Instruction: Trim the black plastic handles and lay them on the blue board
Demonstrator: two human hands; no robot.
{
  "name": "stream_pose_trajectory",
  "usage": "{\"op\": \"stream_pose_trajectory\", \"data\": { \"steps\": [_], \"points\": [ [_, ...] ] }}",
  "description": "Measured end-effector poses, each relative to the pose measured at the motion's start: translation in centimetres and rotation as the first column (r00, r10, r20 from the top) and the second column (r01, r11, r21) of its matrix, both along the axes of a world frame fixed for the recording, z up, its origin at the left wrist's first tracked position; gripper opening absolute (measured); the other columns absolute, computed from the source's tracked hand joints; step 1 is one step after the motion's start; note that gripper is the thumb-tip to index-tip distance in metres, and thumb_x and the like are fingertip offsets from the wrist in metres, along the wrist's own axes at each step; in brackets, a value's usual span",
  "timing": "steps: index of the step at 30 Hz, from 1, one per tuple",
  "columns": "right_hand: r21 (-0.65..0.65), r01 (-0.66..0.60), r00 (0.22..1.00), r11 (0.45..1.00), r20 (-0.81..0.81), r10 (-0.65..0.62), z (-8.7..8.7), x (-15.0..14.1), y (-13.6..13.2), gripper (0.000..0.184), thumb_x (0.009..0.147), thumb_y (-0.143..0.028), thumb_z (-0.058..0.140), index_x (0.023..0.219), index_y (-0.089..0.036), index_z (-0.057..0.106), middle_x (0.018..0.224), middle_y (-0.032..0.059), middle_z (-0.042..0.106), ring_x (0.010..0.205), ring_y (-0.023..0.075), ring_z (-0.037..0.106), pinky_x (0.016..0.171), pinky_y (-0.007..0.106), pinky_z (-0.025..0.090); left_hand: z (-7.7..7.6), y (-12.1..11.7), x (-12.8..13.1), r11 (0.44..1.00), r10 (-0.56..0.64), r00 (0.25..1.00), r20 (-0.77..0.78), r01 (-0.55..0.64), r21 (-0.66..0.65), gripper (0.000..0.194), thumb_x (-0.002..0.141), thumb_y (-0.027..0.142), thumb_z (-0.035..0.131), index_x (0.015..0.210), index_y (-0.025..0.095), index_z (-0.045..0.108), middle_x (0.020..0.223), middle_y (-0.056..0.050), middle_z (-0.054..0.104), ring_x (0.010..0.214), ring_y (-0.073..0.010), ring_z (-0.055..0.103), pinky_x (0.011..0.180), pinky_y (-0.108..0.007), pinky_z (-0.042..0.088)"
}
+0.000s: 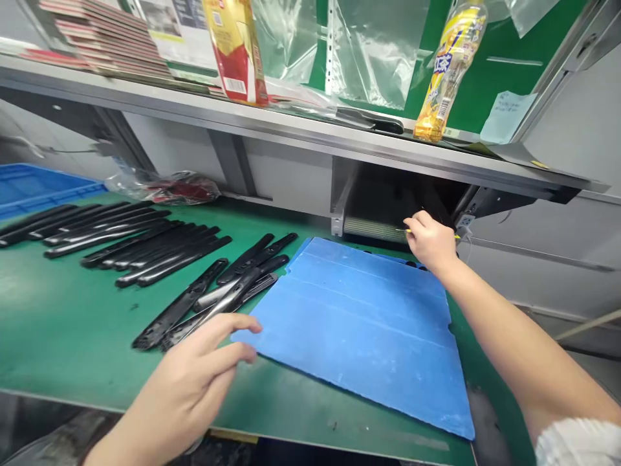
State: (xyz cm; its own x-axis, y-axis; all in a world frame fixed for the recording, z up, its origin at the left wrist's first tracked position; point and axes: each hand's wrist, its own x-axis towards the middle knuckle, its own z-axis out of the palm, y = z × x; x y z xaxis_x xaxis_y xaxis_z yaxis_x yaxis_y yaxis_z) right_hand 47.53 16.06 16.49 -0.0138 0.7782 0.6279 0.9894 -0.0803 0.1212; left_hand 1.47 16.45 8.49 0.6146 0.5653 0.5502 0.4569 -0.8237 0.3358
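My right hand [429, 241] is at the far edge of a blue corrugated plastic sheet [359, 336] and grips a thin yellow stick [406, 230] in its fingers. My left hand [194, 369] hovers with fingers apart beside the sheet's near left corner. Just beyond those fingers lies a loose heap of long black plastic parts [213, 301], some with glossy silver faces. Further left, several similar black parts [160, 255] lie in neat rows on the green bench mat [77, 336].
A steel shelf [291, 123] runs above the bench, holding stacked booklets, clear plastic bags and a yellow bottle. A blue crate [39, 188] stands at the back left beside a plastic bag with red contents [165, 188]. A dark opening with a ribbed part [373, 228] sits under the shelf.
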Motion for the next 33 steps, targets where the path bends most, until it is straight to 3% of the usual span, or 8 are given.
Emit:
{"op": "stream_pose_trajectory", "data": {
  "steps": [5,7,11,13,19,25,30,33],
  "points": [
    [0.201,-0.25,0.907,0.947,-0.295,0.301,2.7,-7.5,-10.6,0.024,0.093,-0.018,0.062,0.116,-0.023,0.066,0.095,0.002,0.072,0.075,0.0148,0.065,0.068,0.028,0.05,3.3,-4.7,5.0,0.957,-0.109,0.982,0.153,0.145,-0.25,0.043,0.104,0.035,0.049,0.144,0.022,0.06,0.148,-0.014,0.058,0.136,-0.0312,0.055,0.113,-0.045,0.046],
    [0.164,-0.304,0.792,0.938,-0.504,0.345,3.0,-11.1,-13.8,0.018,0.094,-0.017,0.061,0.11,-0.024,0.066,0.083,-0.0017,0.068,0.065,0.0114,0.06,0.06,0.024,0.048,3.7,-6.3,7.8,0.838,-0.222,0.93,0.292,0.335,-0.431,0.05,0.106,0.046,0.047,0.15,0.022,0.054,0.147,-0.015,0.058,0.138,-0.0318,0.054,0.116,-0.048,0.045],
    [0.142,-0.388,0.595,0.911,-0.716,0.365,0.9,-16.4,-16.9,0.019,0.095,-0.019,0.062,0.112,-0.024,0.066,0.09,-0.0011,0.067,0.063,0.0092,0.058,0.055,0.022,0.048,1.1,-10.6,11.6,0.102,-0.239,0.63,0.739,0.773,-0.626,0.063,0.104,0.064,0.041,0.15,0.021,0.047,0.106,-0.012,0.071,0.075,-0.0196,0.072,0.064,-0.031,0.06],
    [0.228,-0.342,0.563,0.912,-0.727,0.393,-1.5,-17.9,-17.7,0.027,0.095,-0.024,0.068,0.122,-0.025,0.064,0.099,0.0018,0.066,0.065,0.0099,0.057,0.056,0.024,0.049,-0.7,-12.7,11.9,-0.065,0.028,0.566,0.824,0.823,-0.564,0.059,0.105,0.06,0.042,0.146,0.019,0.049,0.082,-0.002,0.063,0.042,-0.008,0.052,0.041,-0.021,0.042],
    [0.251,-0.625,0.434,0.739,-0.676,0.596,-8.1,-22.8,-18.8,0.009,0.092,-0.025,0.073,0.101,-0.025,0.075,0.085,0.0017,0.063,0.075,0.0158,0.065,0.069,0.031,0.056,-2.8,-16.2,8.6,-0.034,0.347,0.493,0.798,0.857,-0.514,0.06,0.108,0.058,0.039,0.148,0.014,0.049,0.059,0.006,0.052,0.033,-0.0069,0.04,0.034,-0.017,0.036],
    [0.545,-0.252,0.138,0.799,-0.797,0.587,-8.7,-28.8,-18.2,0.004,0.094,-0.021,0.072,0.094,-0.023,0.075,0.076,0.0001,0.066,0.063,0.0136,0.06,0.056,0.027,0.045,-1.5,-17.3,2.4,0.033,0.504,0.443,0.741,0.848,-0.529,0.049,0.105,0.054,0.048,0.139,0.021,0.057,0.083,0.002,0.056,0.035,-0.0032,0.04,0.032,-0.017,0.032],
    [0.33,-0.636,0.266,0.697,-0.755,0.6,-11.6,-31.4,-17.2,0.033,0.094,-0.024,0.071,0.127,-0.024,0.07,0.102,0.0074,0.068,0.07,0.0141,0.06,0.056,0.028,0.049,-0.4,-15.5,-2.7,0.311,0.664,0.218,0.716,0.79,-0.529,0.045,0.11,0.046,0.031,0.135,0.021,0.058,0.084,0.001,0.054,0.038,-0.0044,0.041,0.035,-0.018,0.032],
    [0.366,-0.712,0.188,0.6,-0.723,0.665,-14.1,-32.3,-17.7,0.032,0.097,-0.032,0.068,0.127,-0.021,0.063,0.101,0.0082,0.063,0.071,0.0153,0.057,0.057,0.029,0.049,-0.3,-14.2,-3.7,0.413,0.723,0.085,0.686,0.742,-0.528,0.043,0.111,0.041,0.025,0.129,0.019,0.058,0.077,0.002,0.051,0.038,-0.0054,0.038,0.036,-0.017,0.031]
  ]
}}
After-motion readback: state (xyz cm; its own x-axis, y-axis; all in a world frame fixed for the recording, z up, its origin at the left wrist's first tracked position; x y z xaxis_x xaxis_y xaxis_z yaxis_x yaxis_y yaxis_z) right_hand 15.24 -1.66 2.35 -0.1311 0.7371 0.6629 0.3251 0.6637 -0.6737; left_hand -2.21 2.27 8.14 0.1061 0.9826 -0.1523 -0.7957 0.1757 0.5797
